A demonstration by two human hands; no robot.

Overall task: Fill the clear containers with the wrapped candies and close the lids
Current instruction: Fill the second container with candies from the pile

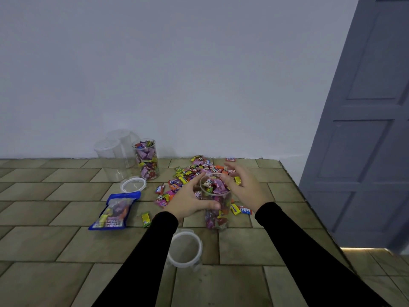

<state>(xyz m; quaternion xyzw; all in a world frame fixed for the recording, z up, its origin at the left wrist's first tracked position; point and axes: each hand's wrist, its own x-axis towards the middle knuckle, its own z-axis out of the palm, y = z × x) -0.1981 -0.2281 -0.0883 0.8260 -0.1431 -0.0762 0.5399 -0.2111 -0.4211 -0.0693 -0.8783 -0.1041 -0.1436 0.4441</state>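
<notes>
Gripping the near jar point(215, 204) by its side, the left hand point(189, 201) is curling thumb and fingers round it at table centre. The right hand point(244, 187) is hovering at the jar's rim, about two o'clock, fingers loosely spread; whether it is holding a candy I cannot tell. This jar is standing nearly full of wrapped candies, lid off. At eleven o'clock another filled jar point(147, 160) is standing open beside two empty jars point(111, 160). Loose candies point(188, 173) are lying at twelve o'clock, one lid point(186, 249) at six.
</notes>
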